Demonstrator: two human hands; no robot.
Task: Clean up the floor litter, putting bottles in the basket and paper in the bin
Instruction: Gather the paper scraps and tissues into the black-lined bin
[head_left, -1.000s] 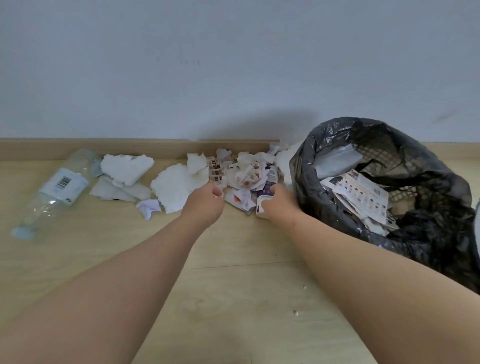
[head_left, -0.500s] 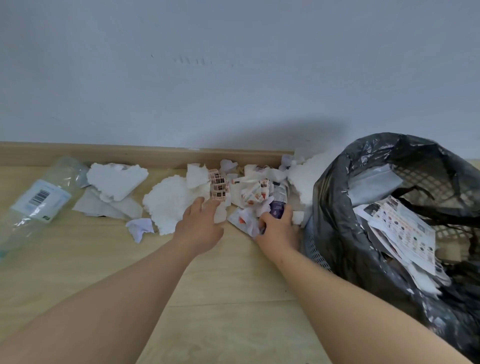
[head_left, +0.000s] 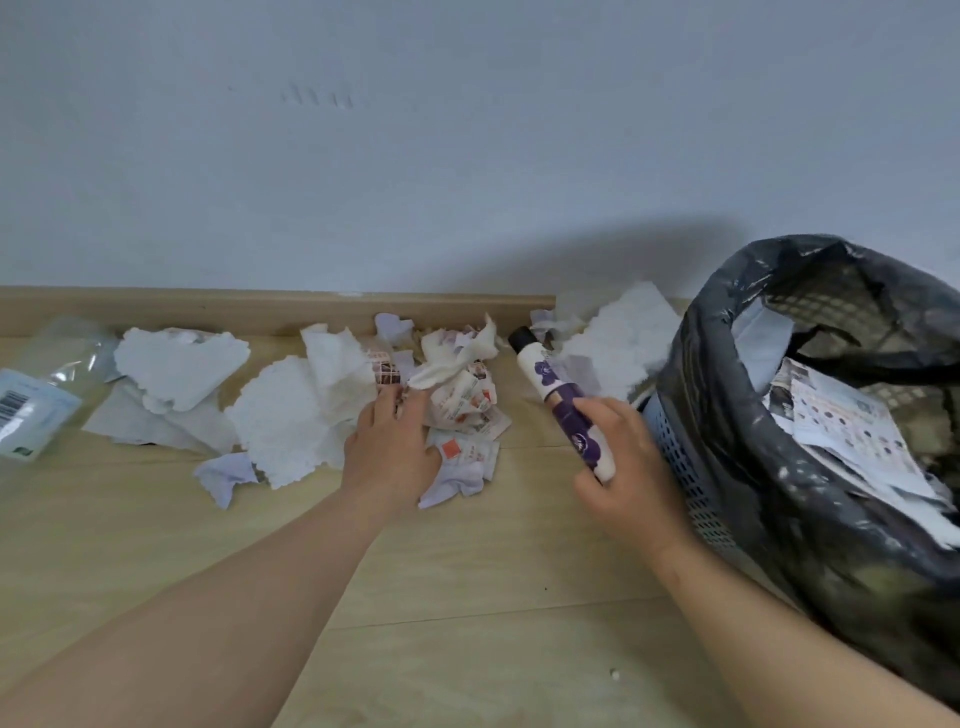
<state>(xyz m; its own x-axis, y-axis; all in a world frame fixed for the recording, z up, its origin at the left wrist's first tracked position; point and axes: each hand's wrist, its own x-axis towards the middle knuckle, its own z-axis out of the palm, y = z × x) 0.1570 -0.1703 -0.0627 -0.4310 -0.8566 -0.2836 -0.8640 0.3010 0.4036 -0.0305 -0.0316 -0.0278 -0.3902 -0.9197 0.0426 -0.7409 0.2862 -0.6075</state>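
Note:
My right hand (head_left: 626, 470) grips a small white and purple bottle (head_left: 550, 387) with a black cap, lifted clear of the paper heap and pointing up and left. My left hand (head_left: 392, 447) rests on the heap of torn paper (head_left: 462, 400) by the wall, its fingers reaching among crumpled printed scraps. A bin (head_left: 691, 467) lined with a black bag (head_left: 831, 519) stands at the right, with printed paper inside. A clear plastic bottle (head_left: 31, 400) with a barcode label lies at the far left edge.
White torn sheets (head_left: 179, 366) and tissue pieces (head_left: 283, 421) spread along the wooden skirting board (head_left: 260, 309). More white paper (head_left: 621, 338) lies between the bin and the wall. The wooden floor (head_left: 467, 597) stretches toward me.
My right hand has pulled the white and purple bottle out of the paper heap and raised it. My left hand has slid further onto the scraps. The view has shifted left and closer.

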